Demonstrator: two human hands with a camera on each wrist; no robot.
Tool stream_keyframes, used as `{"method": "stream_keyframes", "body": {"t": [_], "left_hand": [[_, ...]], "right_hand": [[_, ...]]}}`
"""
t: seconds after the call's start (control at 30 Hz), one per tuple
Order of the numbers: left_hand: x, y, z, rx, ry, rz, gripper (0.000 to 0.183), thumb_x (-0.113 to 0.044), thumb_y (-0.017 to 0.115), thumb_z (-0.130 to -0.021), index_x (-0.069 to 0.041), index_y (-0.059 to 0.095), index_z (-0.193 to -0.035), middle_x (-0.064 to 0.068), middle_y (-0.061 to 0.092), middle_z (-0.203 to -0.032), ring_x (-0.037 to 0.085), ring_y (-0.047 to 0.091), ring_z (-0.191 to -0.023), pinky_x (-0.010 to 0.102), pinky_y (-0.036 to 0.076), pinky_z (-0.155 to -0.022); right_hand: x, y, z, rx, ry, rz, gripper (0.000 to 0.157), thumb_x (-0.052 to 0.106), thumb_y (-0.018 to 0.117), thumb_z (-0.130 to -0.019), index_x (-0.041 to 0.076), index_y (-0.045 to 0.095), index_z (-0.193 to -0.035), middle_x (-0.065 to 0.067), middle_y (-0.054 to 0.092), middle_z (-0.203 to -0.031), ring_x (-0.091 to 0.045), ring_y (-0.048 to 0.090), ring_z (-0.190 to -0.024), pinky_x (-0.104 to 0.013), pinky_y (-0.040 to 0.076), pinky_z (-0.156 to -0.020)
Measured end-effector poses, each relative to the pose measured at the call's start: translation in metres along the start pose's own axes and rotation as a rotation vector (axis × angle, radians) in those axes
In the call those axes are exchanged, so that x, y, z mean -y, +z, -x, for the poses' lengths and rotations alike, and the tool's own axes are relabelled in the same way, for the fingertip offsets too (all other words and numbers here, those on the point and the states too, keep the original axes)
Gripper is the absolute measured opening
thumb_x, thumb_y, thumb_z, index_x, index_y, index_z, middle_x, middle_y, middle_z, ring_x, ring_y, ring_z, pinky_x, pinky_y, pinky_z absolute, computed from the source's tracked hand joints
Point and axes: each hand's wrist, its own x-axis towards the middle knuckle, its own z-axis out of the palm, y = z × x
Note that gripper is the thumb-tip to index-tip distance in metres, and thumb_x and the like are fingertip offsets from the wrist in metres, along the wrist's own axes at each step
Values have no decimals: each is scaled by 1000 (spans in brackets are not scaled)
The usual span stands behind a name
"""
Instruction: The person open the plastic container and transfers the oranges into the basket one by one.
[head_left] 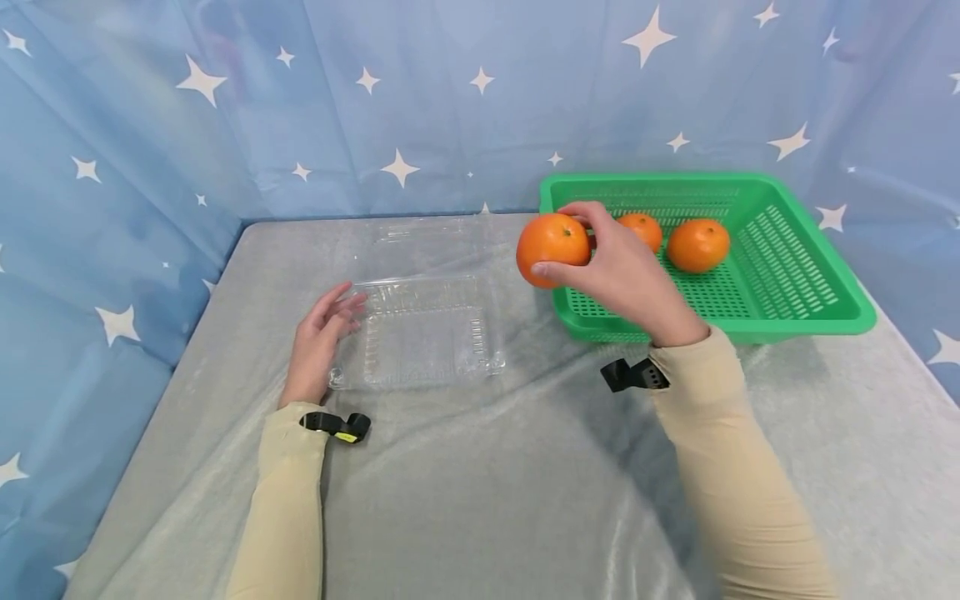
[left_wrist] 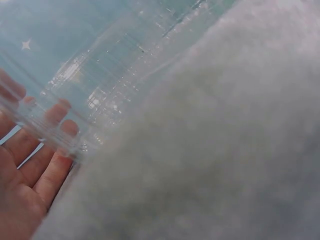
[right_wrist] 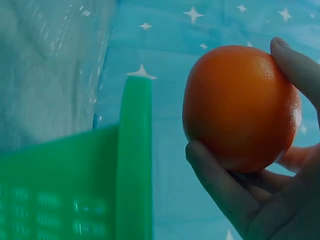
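My right hand [head_left: 626, 271] grips an orange [head_left: 553, 248] between thumb and fingers, held up over the left rim of a green basket [head_left: 813, 327]. In the right wrist view the same orange [right_wrist: 240, 107] fills the grasp, apart from the basket wall [right_wrist: 134, 160]. Two more oranges lie in the basket, one [head_left: 697, 245] in plain sight and another [head_left: 642, 231] partly behind my right hand. My left hand [head_left: 315, 342] rests against the left side of a clear plastic container [head_left: 420, 346], its fingers extended along the wall, as the left wrist view also shows.
The container's transparent lid [head_left: 423, 242] stands open behind its base. A grey cloth [head_left: 480, 492] with creases covers the table. Blue curtains with white stars [head_left: 442, 100] hang along the back and left edges.
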Motion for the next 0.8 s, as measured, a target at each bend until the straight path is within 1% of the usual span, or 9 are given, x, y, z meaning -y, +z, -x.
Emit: {"method": "stream_keyframes", "body": {"t": [0.17,0.3,0.47,0.57,0.8], "left_hand": [[0,1,0,-9,-16,-1,41,-13,41,-93,-22,41,-134,11,50,-127,23,46,-116,44,36,-94],[1,2,0,-9,-20,-1,41,-13,41,-93,-22,41,-134,11,50,-127,23,46,-116,44,37,-94],[0,2,0,-8,-19,3,41,-13,41,-93,-22,41,-134,11,50,-127,22,46,-116,44,37,-94],[0,2,0,-7,-22,-2,42,-13,41,-93,-22,40,-134,10,50,-127,22,46,-116,43,37,-94],[1,0,-1,-5,-19,-5,42,-12,40,-93,-24,41,-133,9,50,-127,22,46,-116,43,37,-94]], "right_hand": [[-5,-8,1,14,-10,65,82,65,60,-67,24,33,-132,2,50,-114,-18,51,-89,-38,44,-71],[-9,-17,3,23,-23,119,80,63,60,-68,24,34,-132,3,48,-115,-20,47,-93,-39,43,-72],[-13,-27,5,37,-74,175,76,60,61,-70,24,37,-132,4,46,-118,-19,46,-95,-40,43,-73],[-14,-31,4,43,-97,202,75,59,61,-70,23,38,-132,2,45,-119,-19,47,-95,-40,43,-72],[-16,-38,2,72,-104,262,79,61,60,-70,19,37,-133,-2,44,-118,-21,46,-95,-41,44,-71]]}}
